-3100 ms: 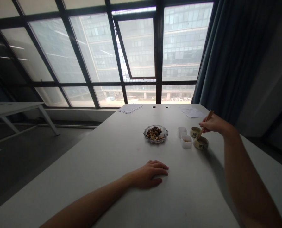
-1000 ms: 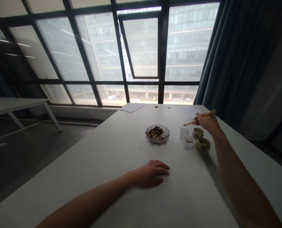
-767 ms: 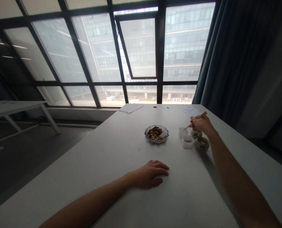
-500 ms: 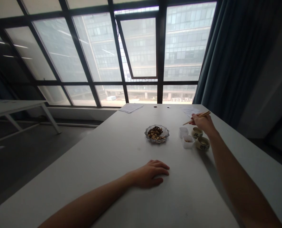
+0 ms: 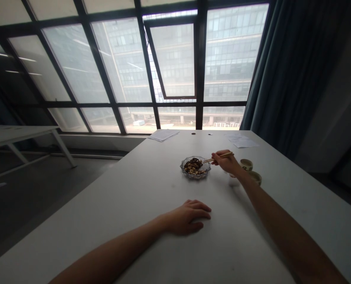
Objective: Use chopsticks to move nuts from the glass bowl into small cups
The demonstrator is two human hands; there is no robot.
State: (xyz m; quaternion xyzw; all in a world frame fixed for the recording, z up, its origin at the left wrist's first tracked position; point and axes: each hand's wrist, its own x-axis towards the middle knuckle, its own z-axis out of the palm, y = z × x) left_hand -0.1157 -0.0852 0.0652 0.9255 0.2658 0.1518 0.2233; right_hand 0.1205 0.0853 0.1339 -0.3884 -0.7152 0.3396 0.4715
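The right forearm (image 5: 266, 205) covers most of a plastic tub (image 5: 233, 180) and part of the nearer ceramic cup (image 5: 257, 178). Whether the chopsticks (image 5: 229, 154) pinch anything is too small to tell.

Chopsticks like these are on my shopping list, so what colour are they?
The chopsticks are light yellowish brown, as the head view shows.

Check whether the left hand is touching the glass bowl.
Apart. The head view shows a strip of white tabletop between the left hand and the near edge of the glass bowl.
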